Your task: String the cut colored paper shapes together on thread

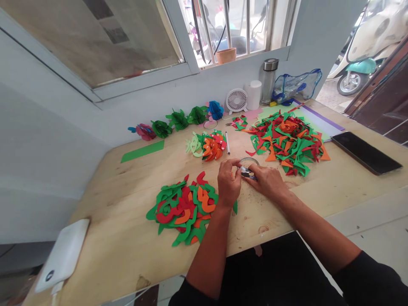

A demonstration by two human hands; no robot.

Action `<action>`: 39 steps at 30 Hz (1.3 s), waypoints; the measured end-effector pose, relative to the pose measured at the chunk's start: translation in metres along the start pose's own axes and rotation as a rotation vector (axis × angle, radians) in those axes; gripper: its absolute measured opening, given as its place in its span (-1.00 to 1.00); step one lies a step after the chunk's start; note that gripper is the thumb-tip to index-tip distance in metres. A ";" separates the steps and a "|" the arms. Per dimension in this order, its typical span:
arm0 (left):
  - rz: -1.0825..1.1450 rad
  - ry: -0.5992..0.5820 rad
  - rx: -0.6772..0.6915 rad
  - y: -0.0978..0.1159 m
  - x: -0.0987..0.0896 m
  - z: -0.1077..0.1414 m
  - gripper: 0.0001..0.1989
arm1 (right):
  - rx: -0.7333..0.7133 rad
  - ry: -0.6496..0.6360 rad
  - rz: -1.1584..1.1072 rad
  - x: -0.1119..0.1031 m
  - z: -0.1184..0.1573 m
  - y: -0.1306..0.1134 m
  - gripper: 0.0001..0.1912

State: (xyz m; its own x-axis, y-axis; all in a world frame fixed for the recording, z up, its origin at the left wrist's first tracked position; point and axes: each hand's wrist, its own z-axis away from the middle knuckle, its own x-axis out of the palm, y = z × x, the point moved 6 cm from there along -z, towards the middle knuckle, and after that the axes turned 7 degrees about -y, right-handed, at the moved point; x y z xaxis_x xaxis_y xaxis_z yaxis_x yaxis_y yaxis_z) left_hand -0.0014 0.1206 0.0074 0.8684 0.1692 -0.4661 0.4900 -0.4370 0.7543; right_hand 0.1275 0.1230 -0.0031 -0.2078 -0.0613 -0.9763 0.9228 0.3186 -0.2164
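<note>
At the table's middle, my right hand is closed round a small round thing with a clear rim, which looks like a roll of tape. My left hand meets it from the left, thumb and fingers pinched together at its edge. Whatever lies between those left fingertips is too small to make out. Close by on the left is a heap of curved green, red and orange cut-out pieces. Beyond my hands sit a smaller stack of orange, red and green pieces and a white pen.
A pile of coloured scraps lies to the right, beside a black phone. Paper flowers, a small fan, a glass bottle and a clear pouch line the wall. A white power bank lies front left.
</note>
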 end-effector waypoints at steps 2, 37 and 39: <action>-0.022 0.007 0.020 0.003 -0.001 0.000 -0.73 | -0.002 0.002 -0.004 0.000 0.000 -0.001 -0.68; 1.307 -0.005 -0.574 -0.025 0.012 0.003 -0.78 | 0.162 0.000 0.051 -0.009 0.003 0.014 -0.69; 1.321 -0.008 -0.574 -0.025 0.012 0.004 -0.80 | 0.154 -0.012 0.072 -0.011 0.004 0.013 -0.69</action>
State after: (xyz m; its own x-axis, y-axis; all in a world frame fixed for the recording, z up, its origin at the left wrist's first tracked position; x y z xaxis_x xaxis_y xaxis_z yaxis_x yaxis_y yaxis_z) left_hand -0.0039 0.1306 -0.0189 0.7033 -0.0772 0.7067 -0.6937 0.1426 0.7060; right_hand 0.1430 0.1240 0.0045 -0.1360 -0.0549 -0.9892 0.9743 0.1735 -0.1436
